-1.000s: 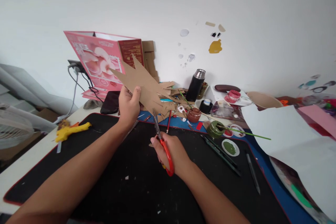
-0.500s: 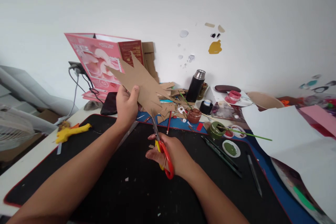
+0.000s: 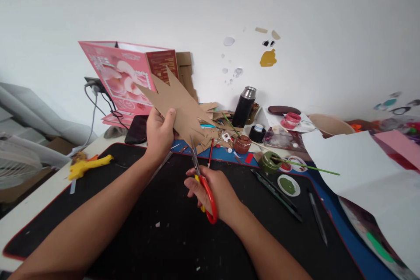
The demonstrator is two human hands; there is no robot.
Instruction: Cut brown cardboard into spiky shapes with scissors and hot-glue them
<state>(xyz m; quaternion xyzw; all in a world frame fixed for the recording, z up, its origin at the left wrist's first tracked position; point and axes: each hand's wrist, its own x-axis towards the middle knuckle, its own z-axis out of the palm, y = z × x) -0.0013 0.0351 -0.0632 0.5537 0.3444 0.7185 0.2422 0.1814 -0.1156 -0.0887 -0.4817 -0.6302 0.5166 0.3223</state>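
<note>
A brown cardboard piece (image 3: 179, 105) with jagged points is held up above the mat, left of centre. My left hand (image 3: 160, 133) grips its lower left edge, thumb on the near face. My right hand (image 3: 216, 192) is closed round the red and yellow handles of a pair of scissors (image 3: 206, 197). The blades point up and meet the cardboard's lower tip; whether they lie around it or just touch it is hard to tell.
A black mat (image 3: 183, 227) lies under both hands. Behind are a pink box (image 3: 121, 78), cardboard scraps (image 3: 210, 135), a black flask (image 3: 243, 107) and paint jars (image 3: 269, 162). A yellow glue gun (image 3: 88, 167) lies left, pens (image 3: 278, 194) right.
The cardboard and my left hand have shifted slightly right and down. A small scrap beside my right thumb is no longer visible there. My right hand stays nearly in place.
</note>
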